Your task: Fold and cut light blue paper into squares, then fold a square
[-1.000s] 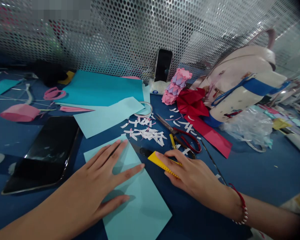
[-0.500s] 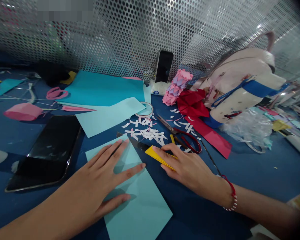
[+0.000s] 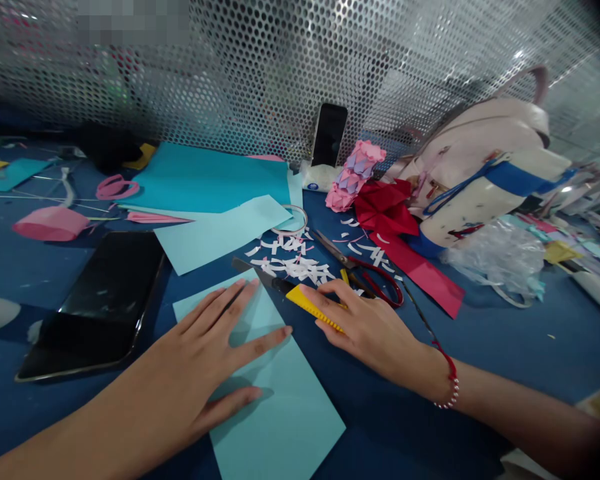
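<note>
My left hand (image 3: 215, 340) lies flat with fingers spread on a light blue sheet of paper (image 3: 290, 400), which rests at an angle on the dark blue table. In my right hand (image 3: 365, 327) is a yellow utility knife (image 3: 313, 307), gripped by its handle. Its long dark blade (image 3: 260, 272) points left, close to the far corner of the sheet and just beyond my left fingertips. Whether the blade touches the paper, I cannot tell. Past the knife lie white paper scraps (image 3: 300, 267) and scissors with red handles (image 3: 375, 273).
A large black phone (image 3: 95, 307) lies to the left. Behind are teal paper (image 3: 215, 177), a light blue strip (image 3: 220, 230), a tape roll (image 3: 291, 220) and an upright phone (image 3: 330, 133). To the right are red paper (image 3: 425, 277), a white-and-blue bottle (image 3: 480, 200) and a bag (image 3: 485, 127).
My right hand has shifted slightly left and away from me with the knife, so the blade sits a little further left. My left hand stays on the sheet.
</note>
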Available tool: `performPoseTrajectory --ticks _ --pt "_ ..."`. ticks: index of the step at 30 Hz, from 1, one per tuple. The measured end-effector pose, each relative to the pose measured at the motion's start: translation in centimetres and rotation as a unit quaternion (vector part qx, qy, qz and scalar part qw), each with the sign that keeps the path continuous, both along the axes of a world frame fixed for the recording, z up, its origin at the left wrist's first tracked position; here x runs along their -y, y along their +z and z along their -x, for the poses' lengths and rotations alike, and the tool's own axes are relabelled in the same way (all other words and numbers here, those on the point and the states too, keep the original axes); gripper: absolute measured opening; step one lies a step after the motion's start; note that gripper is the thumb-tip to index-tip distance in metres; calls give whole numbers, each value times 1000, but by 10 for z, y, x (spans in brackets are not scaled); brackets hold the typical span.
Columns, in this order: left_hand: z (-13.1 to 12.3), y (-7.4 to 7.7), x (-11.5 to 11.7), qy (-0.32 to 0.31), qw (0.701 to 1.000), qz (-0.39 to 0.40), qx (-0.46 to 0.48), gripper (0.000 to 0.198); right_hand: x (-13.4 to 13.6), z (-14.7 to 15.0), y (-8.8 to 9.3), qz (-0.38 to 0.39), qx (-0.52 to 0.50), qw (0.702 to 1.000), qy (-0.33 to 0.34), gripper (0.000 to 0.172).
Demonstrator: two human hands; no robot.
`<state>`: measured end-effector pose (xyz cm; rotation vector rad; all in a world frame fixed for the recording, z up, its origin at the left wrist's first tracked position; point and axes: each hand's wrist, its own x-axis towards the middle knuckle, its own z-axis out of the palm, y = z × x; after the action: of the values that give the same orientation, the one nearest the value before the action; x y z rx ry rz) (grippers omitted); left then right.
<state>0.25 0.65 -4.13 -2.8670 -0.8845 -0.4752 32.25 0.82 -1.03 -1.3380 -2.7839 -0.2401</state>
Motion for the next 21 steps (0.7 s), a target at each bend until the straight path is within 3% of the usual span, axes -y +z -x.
performPoseTrajectory --ticks 5,11,17,21 --pt "-1 -4 1 3 1000 -25 -5 61 -2 2 -1 11 -12 1000 -8 51" --pt "-2 0 3 5 1000 -26 -17 67 -4 -10 8 -58 -131 989 28 48" --pt "-13 12 15 30 996 -61 -50 66 -23 -37 5 -51 -212 975 -28 48" --pt "-20 15 26 11 992 -106 -69 78 -41 -52 -2 -30 -247 966 -70 49"
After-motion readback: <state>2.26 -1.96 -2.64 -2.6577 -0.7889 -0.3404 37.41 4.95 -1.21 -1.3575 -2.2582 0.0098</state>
